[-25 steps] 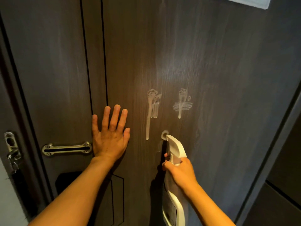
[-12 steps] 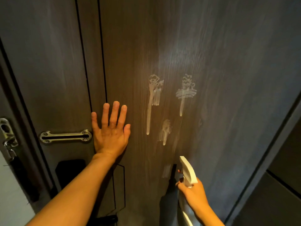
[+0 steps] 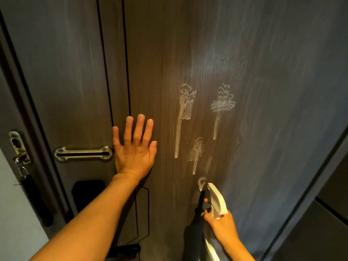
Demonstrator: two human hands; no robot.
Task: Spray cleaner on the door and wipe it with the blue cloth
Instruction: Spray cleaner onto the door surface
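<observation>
While our left hand (image 3: 134, 147) is pressing flat and open against the door (image 3: 263, 91), fingers spread and grasping nothing, our right hand (image 3: 221, 226) is gripping the spray bottle (image 3: 216, 201) low at the bottom of view, fingers curled around its neck and trigger. We are aiming the white nozzle at the door, just below a small fresh ring of foam (image 3: 201, 182). Three older foam splats are running down the wood above it: one tall streak (image 3: 183, 110), one to its right (image 3: 223, 104), and a smaller one (image 3: 197, 151) between and below them. The bottle is sitting well right of our left hand, with the streaks between the two. We are not seeing the blue cloth.

Compared with half a second ago, we are holding the bottle at about the same low spot, the ring of foam at the nozzle is new, and the drips are reaching further down. Our left hand is staying put.

The door is dark wood grain with thin black inlay lines and a hazy sheen. A metal latch plate (image 3: 83, 153) is lying just left of our left hand, a black lock panel (image 3: 87, 193) below it, and a chain guard (image 3: 18, 147) on the frame at far left.
</observation>
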